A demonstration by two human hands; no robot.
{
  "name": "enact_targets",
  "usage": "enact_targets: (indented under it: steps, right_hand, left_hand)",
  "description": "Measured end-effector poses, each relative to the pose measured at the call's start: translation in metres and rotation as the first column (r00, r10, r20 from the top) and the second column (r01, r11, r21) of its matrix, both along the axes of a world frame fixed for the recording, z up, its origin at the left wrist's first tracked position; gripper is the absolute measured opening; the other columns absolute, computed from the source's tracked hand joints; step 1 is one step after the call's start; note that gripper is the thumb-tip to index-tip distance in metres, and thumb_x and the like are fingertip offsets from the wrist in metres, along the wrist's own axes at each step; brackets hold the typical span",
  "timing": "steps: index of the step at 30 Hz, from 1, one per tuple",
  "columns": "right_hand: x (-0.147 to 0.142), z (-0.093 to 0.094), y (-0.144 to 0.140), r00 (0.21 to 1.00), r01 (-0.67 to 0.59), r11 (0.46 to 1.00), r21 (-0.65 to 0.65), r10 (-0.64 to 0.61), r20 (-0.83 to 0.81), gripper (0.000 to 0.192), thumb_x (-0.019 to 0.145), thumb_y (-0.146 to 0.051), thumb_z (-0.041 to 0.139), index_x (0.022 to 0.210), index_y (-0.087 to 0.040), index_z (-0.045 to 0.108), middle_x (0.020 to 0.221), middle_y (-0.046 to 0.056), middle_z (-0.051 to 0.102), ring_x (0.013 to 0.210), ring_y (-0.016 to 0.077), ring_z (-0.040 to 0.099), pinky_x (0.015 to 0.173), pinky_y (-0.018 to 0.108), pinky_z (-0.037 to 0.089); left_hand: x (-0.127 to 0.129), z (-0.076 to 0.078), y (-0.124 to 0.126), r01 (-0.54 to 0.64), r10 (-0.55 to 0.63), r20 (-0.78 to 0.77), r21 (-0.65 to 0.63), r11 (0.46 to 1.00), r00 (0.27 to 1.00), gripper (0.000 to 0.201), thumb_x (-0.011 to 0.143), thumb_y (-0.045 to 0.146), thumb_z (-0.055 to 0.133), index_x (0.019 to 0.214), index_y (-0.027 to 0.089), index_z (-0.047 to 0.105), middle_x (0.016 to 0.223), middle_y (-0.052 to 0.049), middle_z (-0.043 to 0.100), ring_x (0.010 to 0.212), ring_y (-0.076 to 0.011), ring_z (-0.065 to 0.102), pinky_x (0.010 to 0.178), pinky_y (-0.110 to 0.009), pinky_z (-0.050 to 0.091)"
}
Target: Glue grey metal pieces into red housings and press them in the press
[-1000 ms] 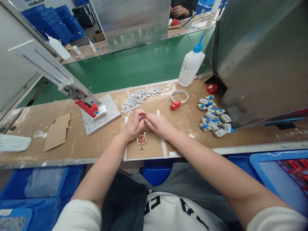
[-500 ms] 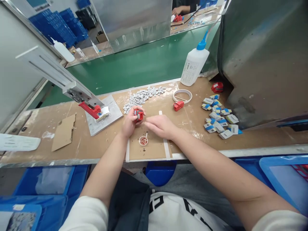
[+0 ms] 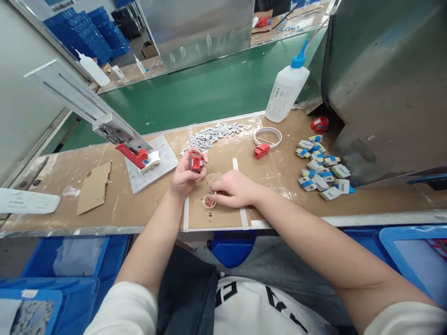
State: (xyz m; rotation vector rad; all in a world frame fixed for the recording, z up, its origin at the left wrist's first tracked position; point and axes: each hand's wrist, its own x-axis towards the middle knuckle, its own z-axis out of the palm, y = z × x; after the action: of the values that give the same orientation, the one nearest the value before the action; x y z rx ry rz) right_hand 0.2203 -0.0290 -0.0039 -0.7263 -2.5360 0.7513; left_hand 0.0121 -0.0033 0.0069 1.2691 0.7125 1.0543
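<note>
Two hands work near the front edge of the workbench (image 3: 52,177). The left hand (image 3: 185,174) is lifted a little and its fingers are curled around a small red block (image 3: 196,162) — pinching it by its sides, with the open face turned up toward the camera. The right hand (image 3: 234,188) rests low on the brown mat (image 3: 223,214), a taped square at the front edge. Its fingertips are pressed together on a thin white stick (image 3: 213,196), and the stick's tip sits in a tiny round cup (image 3: 208,201) with something reddish inside.

A pile of little grey chips (image 3: 213,135) lies behind the hands, toward the back edge. A ring of tape (image 3: 267,137) and another red block (image 3: 261,150) sit just right of the chips. Many small blue-and-white pieces (image 3: 321,167) lie at the right end. A white squeeze bottle (image 3: 287,93) with a blue top stands at the back edge. At the left, a grey plate (image 3: 153,163) sits under a metal arm — a torn bit of cardboard (image 3: 93,187) lies beside it.
</note>
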Motion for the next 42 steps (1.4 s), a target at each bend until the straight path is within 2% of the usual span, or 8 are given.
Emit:
enact_targets:
  steps: [8, 11, 14, 18, 22, 26, 35, 42]
  right_hand:
    - [0.000, 0.000, -0.001, 1.000, 0.005, 1.000, 0.012, -0.005, 0.021, 0.040, 0.102, -0.043, 0.050, 0.069, -0.020, 0.053, 0.064, 0.000, 0.059, 0.060, 0.0145, 0.046, 0.062, 0.030, 0.024]
    - [0.001, 0.001, 0.002, 0.976, 0.207, 0.978, 0.013, -0.205, -0.066, 0.040, 0.106, -0.046, 0.044, 0.078, -0.020, 0.056, 0.074, 0.002, 0.064, 0.066, 0.0157, 0.051, 0.064, 0.029, 0.026]
    - [0.001, 0.002, 0.005, 0.914, 0.400, 0.914, 0.060, -0.393, -0.100, 0.038, 0.109, -0.042, 0.036, 0.089, -0.020, 0.059, 0.085, 0.005, 0.069, 0.073, 0.0178, 0.056, 0.066, 0.030, 0.026]
    - [-0.002, 0.002, 0.007, 0.884, 0.465, 0.872, 0.153, -0.466, -0.028, 0.034, 0.112, -0.038, 0.034, 0.102, -0.019, 0.060, 0.098, 0.008, 0.071, 0.077, 0.0195, 0.059, 0.064, 0.032, 0.024]
    - [-0.005, 0.000, 0.008, 0.889, 0.439, 0.871, 0.220, -0.456, 0.029, 0.033, 0.112, -0.035, 0.033, 0.107, -0.018, 0.060, 0.100, 0.008, 0.072, 0.078, 0.0198, 0.060, 0.064, 0.033, 0.024]
    - [-0.006, -0.002, 0.007, 0.908, 0.391, 0.878, 0.277, -0.417, 0.040, 0.032, 0.112, -0.033, 0.033, 0.104, -0.017, 0.060, 0.097, 0.009, 0.072, 0.075, 0.0196, 0.058, 0.065, 0.033, 0.024]
    - [-0.005, -0.009, 0.008, 0.913, 0.386, 0.871, 0.305, -0.408, 0.009, 0.029, 0.110, -0.030, 0.037, 0.096, -0.018, 0.058, 0.084, 0.007, 0.069, 0.067, 0.0183, 0.053, 0.064, 0.032, 0.021]
    - [-0.005, -0.014, 0.002, 0.922, 0.386, 0.907, 0.169, -0.372, -0.110, 0.022, 0.107, -0.029, 0.041, 0.091, -0.020, 0.053, 0.084, 0.005, 0.066, 0.071, 0.0177, 0.054, 0.064, 0.030, 0.027]
  left_hand:
    - [0.000, -0.004, 0.002, 0.056, -0.053, -0.043, 0.060, 0.997, 0.998, 0.053, 0.079, 0.034, 0.076, 0.120, 0.027, 0.044, 0.126, -0.009, 0.066, 0.059, -0.0088, 0.053, 0.051, -0.025, 0.038]
    - [0.002, -0.010, 0.000, 0.018, 0.011, -0.154, 0.185, 0.983, 0.988, 0.048, 0.086, 0.030, 0.073, 0.125, 0.028, 0.045, 0.131, -0.008, 0.063, 0.070, -0.0106, 0.056, 0.061, -0.026, 0.045]
    - [0.002, -0.018, 0.000, 0.014, 0.100, -0.328, 0.327, 0.945, 0.939, 0.049, 0.090, 0.029, 0.069, 0.134, 0.026, 0.047, 0.124, -0.007, 0.060, 0.090, -0.0168, 0.059, 0.080, -0.030, 0.051]
    - [0.000, -0.025, 0.002, 0.041, 0.221, -0.448, 0.505, 0.862, 0.866, 0.041, 0.098, 0.031, 0.052, 0.138, 0.022, 0.047, 0.123, -0.009, 0.058, 0.110, -0.0235, 0.058, 0.102, -0.040, 0.049]
    - [0.001, -0.023, 0.002, 0.097, 0.347, -0.495, 0.671, 0.735, 0.797, 0.034, 0.102, 0.028, 0.046, 0.136, 0.021, 0.047, 0.126, -0.010, 0.056, 0.116, -0.0240, 0.056, 0.105, -0.040, 0.047]
    - [0.002, -0.020, -0.001, 0.154, 0.409, -0.529, 0.731, 0.665, 0.744, 0.033, 0.103, 0.026, 0.044, 0.136, 0.020, 0.045, 0.124, -0.011, 0.057, 0.115, -0.0239, 0.057, 0.103, -0.040, 0.048]
    - [0.004, -0.017, -0.005, 0.196, 0.442, -0.537, 0.766, 0.612, 0.719, 0.031, 0.101, 0.021, 0.044, 0.132, 0.020, 0.045, 0.122, -0.011, 0.059, 0.112, -0.0233, 0.060, 0.097, -0.039, 0.050]
    - [0.006, -0.018, -0.009, 0.206, 0.451, -0.532, 0.779, 0.592, 0.716, 0.027, 0.102, 0.021, 0.044, 0.128, 0.020, 0.045, 0.120, -0.012, 0.059, 0.111, -0.0234, 0.062, 0.094, -0.039, 0.051]
